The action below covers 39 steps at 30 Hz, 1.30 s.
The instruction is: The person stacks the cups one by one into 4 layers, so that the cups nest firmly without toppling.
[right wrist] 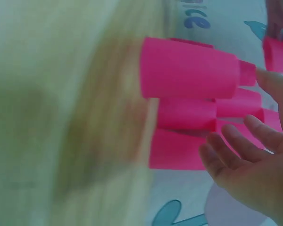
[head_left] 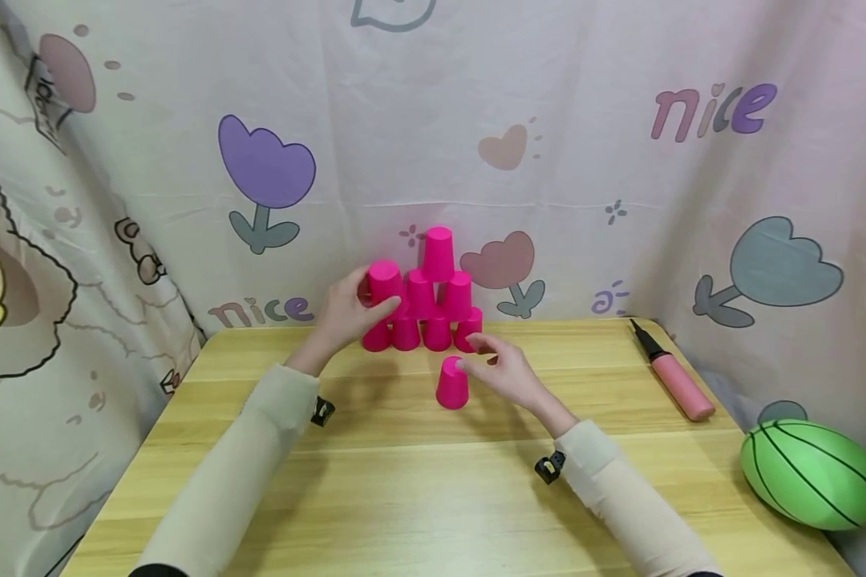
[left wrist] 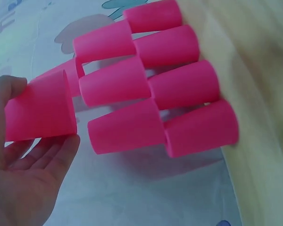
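Pink cups stand upside down in a stacked pyramid (head_left: 421, 296) at the back of the table, with several in the bottom row, three in the second and one top cup (head_left: 439, 254) at the right. My left hand (head_left: 350, 311) grips another pink cup (left wrist: 40, 108) between thumb and fingers, apart from the stack and level with its third row. In front of the pyramid a single pink cup (head_left: 452, 389) stands upside down on the table. Beside it is my right hand (head_left: 511, 375), its fingers loosely spread; the thumb is close to the cup's top, and contact is unclear.
A pink hand pump (head_left: 681, 386) with a black nozzle lies at the table's right side. Near the right edge is a green ball (head_left: 811, 474) with black lines. A printed curtain (head_left: 404, 120) hangs right behind the wooden table (head_left: 404, 505).
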Available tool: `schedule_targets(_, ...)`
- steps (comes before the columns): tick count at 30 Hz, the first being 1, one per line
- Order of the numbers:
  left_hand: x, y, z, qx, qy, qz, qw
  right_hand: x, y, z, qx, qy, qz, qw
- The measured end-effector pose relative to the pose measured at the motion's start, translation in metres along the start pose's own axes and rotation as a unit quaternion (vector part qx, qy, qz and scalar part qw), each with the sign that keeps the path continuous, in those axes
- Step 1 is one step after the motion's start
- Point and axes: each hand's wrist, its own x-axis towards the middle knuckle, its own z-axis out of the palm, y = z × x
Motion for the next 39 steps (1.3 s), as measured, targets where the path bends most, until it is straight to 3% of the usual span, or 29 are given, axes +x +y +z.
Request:
schedule_targets(9, 0.035, 0.012, 0.006, -0.021, 0.019, -0.041, 0.9988, -0.008, 0.012, 0.019, 0.020, -0.023, 0.016, 0.9994)
schedule_targets(18, 0.058, 0.006, 0.013, -0.025, 0.035, -0.057, 0.9974, -0.012, 0.017, 0.026, 0.032, -0.031, 0.020, 0.9988)
schedule_targets(25, 0.067, 0.000, 0.017, -0.018, 0.042, -0.069, 0.9966, -0.013, 0.018, 0.028, 0.047, -0.046, 0.039, 0.9971)
schedule_targets(39, 0.073, -0.003, 0.020, 0.001, 0.042, -0.091, 0.9949, -0.013, 0.023, 0.032, 0.039, -0.066, 0.045, 0.9960)
